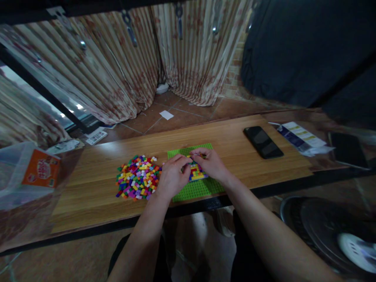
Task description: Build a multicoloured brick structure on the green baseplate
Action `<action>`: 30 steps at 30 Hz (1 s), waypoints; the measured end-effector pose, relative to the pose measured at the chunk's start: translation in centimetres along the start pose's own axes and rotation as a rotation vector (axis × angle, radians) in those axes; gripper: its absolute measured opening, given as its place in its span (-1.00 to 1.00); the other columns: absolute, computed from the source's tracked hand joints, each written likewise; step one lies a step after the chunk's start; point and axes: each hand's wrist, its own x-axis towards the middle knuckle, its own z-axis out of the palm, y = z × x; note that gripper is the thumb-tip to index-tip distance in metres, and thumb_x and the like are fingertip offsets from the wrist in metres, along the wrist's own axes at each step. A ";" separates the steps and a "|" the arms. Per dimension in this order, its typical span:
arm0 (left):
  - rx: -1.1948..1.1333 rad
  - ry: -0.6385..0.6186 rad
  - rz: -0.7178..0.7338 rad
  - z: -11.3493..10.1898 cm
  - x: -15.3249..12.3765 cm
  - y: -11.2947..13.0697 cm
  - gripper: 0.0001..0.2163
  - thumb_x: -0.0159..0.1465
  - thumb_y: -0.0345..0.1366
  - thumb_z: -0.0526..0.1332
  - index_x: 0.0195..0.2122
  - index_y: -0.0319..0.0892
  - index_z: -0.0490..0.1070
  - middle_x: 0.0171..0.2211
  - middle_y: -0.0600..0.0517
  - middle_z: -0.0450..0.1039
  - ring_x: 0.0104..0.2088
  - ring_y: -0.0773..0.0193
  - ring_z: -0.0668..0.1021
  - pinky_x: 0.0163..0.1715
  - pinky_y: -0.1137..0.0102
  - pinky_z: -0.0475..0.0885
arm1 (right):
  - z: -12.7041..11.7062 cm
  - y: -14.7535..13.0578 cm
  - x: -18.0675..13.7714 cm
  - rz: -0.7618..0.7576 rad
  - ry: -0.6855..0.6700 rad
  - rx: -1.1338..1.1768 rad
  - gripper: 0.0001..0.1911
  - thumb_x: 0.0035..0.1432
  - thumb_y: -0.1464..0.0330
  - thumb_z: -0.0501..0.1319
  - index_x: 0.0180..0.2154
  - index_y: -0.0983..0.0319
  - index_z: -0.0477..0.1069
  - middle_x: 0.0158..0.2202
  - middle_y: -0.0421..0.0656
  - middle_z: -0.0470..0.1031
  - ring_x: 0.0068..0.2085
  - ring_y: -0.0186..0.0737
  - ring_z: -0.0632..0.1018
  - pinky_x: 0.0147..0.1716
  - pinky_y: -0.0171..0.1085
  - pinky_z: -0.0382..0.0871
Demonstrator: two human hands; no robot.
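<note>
A green studded baseplate point(192, 190) lies on the wooden board in front of me. On it sits a low build of yellow, red and blue toy bricks point(197, 172), partly covered by my hands. My left hand point(175, 175) is over the build's left side, fingers curled and thumb close to them. From the right, my right hand point(212, 163) reaches over the far part with its fingers pinched together. The fingertips of both hands nearly meet there, and whatever is between them is too small to make out. Just left of my left hand spreads a pile of loose multicoloured toy bricks point(138, 178).
A black smartphone point(263, 141) lies on the wooden board point(96, 188) at the right. Beyond it are a torn carton point(302, 137) and a dark flat object point(349, 149). A clear plastic tub point(14, 172) with an orange label stands far left. Striped curtains point(117, 70) hang behind.
</note>
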 end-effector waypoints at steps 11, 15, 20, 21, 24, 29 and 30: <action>0.197 -0.019 -0.024 0.6 0.4 0.4 -0.83 0.22 -0.39 0.18 -0.16 -0.11 0.47 -0.30 0.04 0.58 -0.22 0.18 0.57 -0.04 0.20 0.32 | -0.1 0.3 0.1 -0.016 -0.021 0.002 -0.83 0.08 0.32 0.22 -0.30 0.21 0.55 -0.31 -0.18 0.61 -0.28 -0.28 0.56 -0.25 -0.31 0.39; 0.193 -0.009 -0.053 0.8 0.5 0.5 -0.79 0.23 -0.39 0.18 -0.11 -0.11 0.44 -0.32 0.04 0.58 -0.21 0.18 0.58 -0.04 0.21 0.31 | -0.2 0.2 0.0 -0.009 -0.033 0.035 -0.81 0.09 0.31 0.20 -0.30 0.22 0.55 -0.31 -0.17 0.60 -0.28 -0.28 0.56 -0.27 -0.32 0.40; 0.183 0.016 -0.059 1.0 0.5 0.5 -0.73 0.22 -0.41 0.19 -0.04 -0.13 0.42 -0.35 0.05 0.57 -0.24 0.18 0.58 -0.06 0.23 0.33 | -0.3 -0.3 -0.2 0.014 -0.078 0.094 -0.80 0.02 0.37 0.23 -0.27 0.24 0.55 -0.31 -0.16 0.60 -0.32 -0.28 0.55 -0.27 -0.30 0.41; 0.180 0.024 -0.060 1.0 0.4 0.5 -0.72 0.21 -0.41 0.19 -0.03 -0.13 0.41 -0.35 0.06 0.57 -0.25 0.18 0.58 -0.07 0.23 0.34 | -0.3 -0.5 -0.3 0.015 -0.080 0.092 -0.79 0.01 0.39 0.23 -0.26 0.24 0.54 -0.31 -0.16 0.60 -0.33 -0.29 0.54 -0.28 -0.31 0.41; 0.185 0.038 -0.078 1.2 0.4 0.6 -0.70 0.20 -0.43 0.19 -0.02 -0.15 0.41 -0.36 0.06 0.57 -0.27 0.18 0.57 -0.09 0.24 0.35 | -0.3 -0.7 -0.3 0.027 -0.084 0.068 -0.77 -0.01 0.44 0.21 -0.25 0.26 0.54 -0.33 -0.18 0.59 -0.37 -0.33 0.51 -0.32 -0.34 0.39; 0.178 0.042 -0.088 1.3 0.3 0.8 -0.70 0.21 -0.44 0.18 -0.01 -0.15 0.41 -0.37 0.05 0.56 -0.28 0.18 0.56 -0.10 0.25 0.36 | -0.1 -0.8 -0.3 0.078 -0.086 0.055 -0.77 -0.03 0.47 0.20 -0.28 0.27 0.54 -0.41 -0.20 0.56 -0.44 -0.35 0.47 -0.40 -0.36 0.36; 0.175 0.042 -0.090 1.3 0.3 0.8 -0.69 0.21 -0.43 0.18 -0.01 -0.15 0.41 -0.37 0.05 0.56 -0.28 0.18 0.56 -0.10 0.25 0.36 | -0.1 -0.8 -0.3 0.084 -0.083 0.058 -0.77 -0.04 0.46 0.20 -0.28 0.27 0.53 -0.41 -0.20 0.56 -0.45 -0.35 0.47 -0.41 -0.36 0.35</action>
